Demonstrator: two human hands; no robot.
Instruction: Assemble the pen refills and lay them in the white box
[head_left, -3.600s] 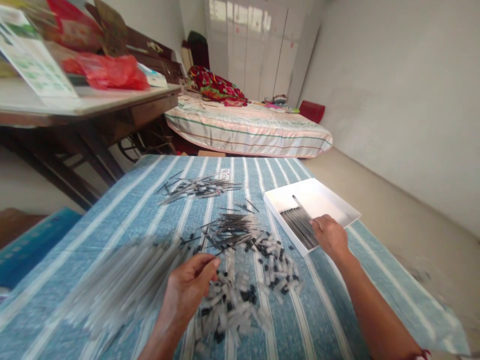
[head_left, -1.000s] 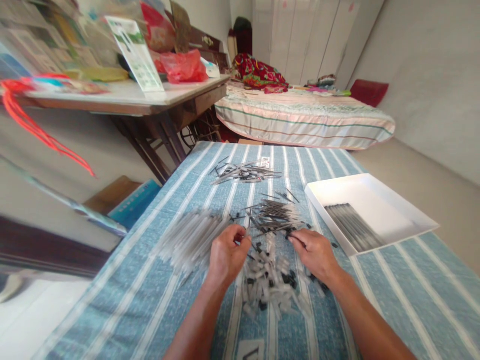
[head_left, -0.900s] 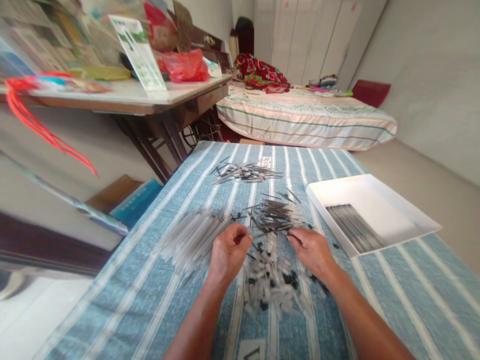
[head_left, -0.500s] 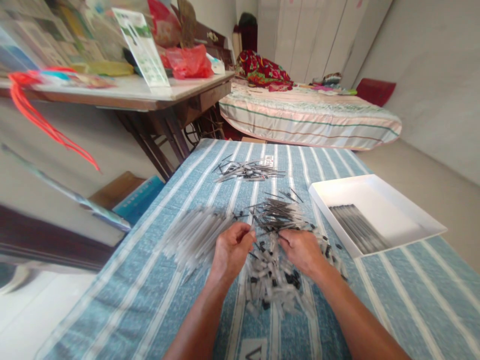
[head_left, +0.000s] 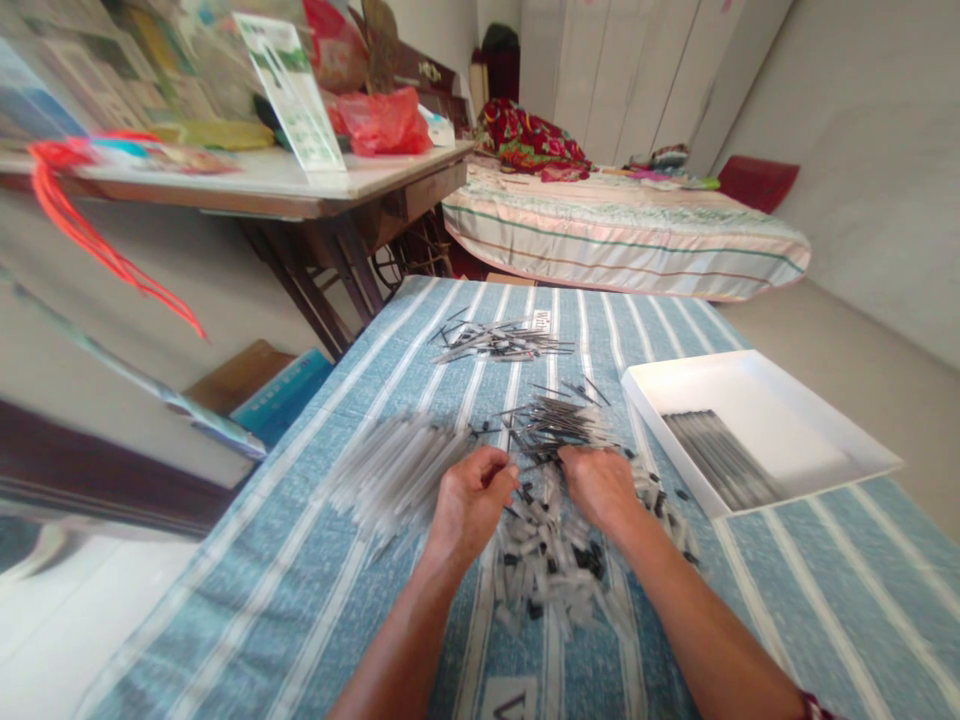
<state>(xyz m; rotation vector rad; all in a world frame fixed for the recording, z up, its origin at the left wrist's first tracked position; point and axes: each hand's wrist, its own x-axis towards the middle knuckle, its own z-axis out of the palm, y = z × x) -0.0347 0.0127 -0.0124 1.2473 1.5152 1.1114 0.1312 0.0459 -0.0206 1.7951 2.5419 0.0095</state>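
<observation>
Beneath the left grip (head_left: 472, 500) and the right grip (head_left: 600, 485) spreads the desk (head_left: 247, 590), under a blue striped cloth. Right of the right grip and a little farther off sits a white box (head_left: 802, 415), open on top, dark grey tubes (head_left: 720, 460) lying side by side along its left part. Just left of the left grip is a broad heap of pale tubes (head_left: 397, 470). The left grip is curled, thumb and forefinger drawn close; from where I stand I can't tell whether anything is pinched there. The right grip bends down at the near side of a bunch of thin dark rods (head_left: 555, 415), its fingertips hidden, so its hold can't be told either. Well beyond both grips lies another scatter of thin sticks (head_left: 506, 342). Nearer than the fingertips, between the wrists, small pale pieces (head_left: 555, 585) lie jumbled. I'd judge that a low sweep of the right forearm (head_left: 697, 595) could roll these about, and with rods and pieces so close, a careless pick could mix them. A lone black bit (head_left: 681, 495) beside the box would be easily knocked away.
</observation>
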